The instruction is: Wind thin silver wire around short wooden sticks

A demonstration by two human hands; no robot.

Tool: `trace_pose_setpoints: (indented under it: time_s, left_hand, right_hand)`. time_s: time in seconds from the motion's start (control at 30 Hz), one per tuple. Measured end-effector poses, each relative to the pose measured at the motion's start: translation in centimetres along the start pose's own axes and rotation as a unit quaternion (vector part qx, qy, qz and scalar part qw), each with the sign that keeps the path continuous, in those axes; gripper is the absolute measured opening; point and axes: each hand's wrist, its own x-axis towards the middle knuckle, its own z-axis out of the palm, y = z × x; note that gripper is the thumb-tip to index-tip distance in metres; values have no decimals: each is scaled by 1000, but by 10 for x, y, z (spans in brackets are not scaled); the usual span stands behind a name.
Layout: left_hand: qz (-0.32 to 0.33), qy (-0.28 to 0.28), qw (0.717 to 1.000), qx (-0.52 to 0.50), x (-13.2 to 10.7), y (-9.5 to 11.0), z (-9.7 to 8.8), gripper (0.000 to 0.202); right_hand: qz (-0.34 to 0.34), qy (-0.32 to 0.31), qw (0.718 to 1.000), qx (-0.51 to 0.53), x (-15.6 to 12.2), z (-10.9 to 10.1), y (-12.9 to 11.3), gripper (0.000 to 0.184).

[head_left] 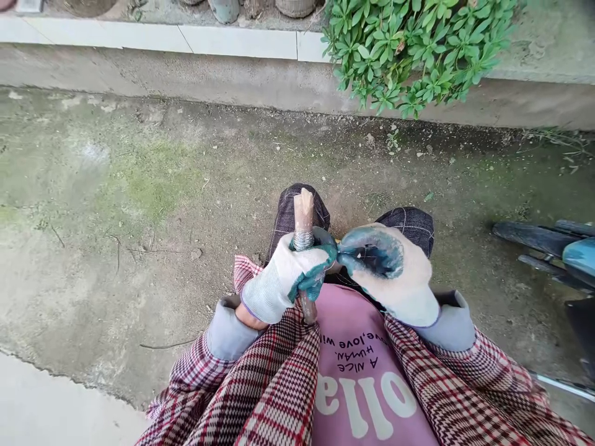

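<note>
With fingers curled firmly round the wooden stick (304,214), holds it in the gloved left hand (292,269), over the lap, rough end pointing away from the body. Note metal wire (304,240) wound in close turns about the stick, just beyond the fist. Judged held so to steady the stick and leave the wound part exposed to view.

Note also the gloved right hand (388,266), apparently touching the left at the fingertips. Cannot tell, with these fingers largely hidden, of anything pinched there. Apparently set close for bracing against the firm left grip.

Around the work, record the pink top (357,402), the checked jacket (279,378) and dark trousers (409,223). Beyond, observe stained ground (116,248), a low tiled ledge (242,42), pots (295,6) cut off by the upper edge, and a leafy shrub (418,49) overhanging. At right, list a blue-and-black object (579,254), only partly visible, well apart from both hands. Flag as possible hindrance the loose jacket front, close under the stick's near end.
</note>
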Motion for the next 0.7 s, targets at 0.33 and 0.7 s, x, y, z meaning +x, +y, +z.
trace_pose_setpoints:
  time_s: [0.33, 0.7]
  left_hand:
    - [73, 87, 993, 32, -12, 9, 6, 15]
    - [92, 42, 995, 25, -15, 9, 7, 18]
  right_hand:
    - [0, 12, 1000, -17, -2, 3, -7, 22]
    - [6, -21, 1000, -19, -4, 8, -3, 28]
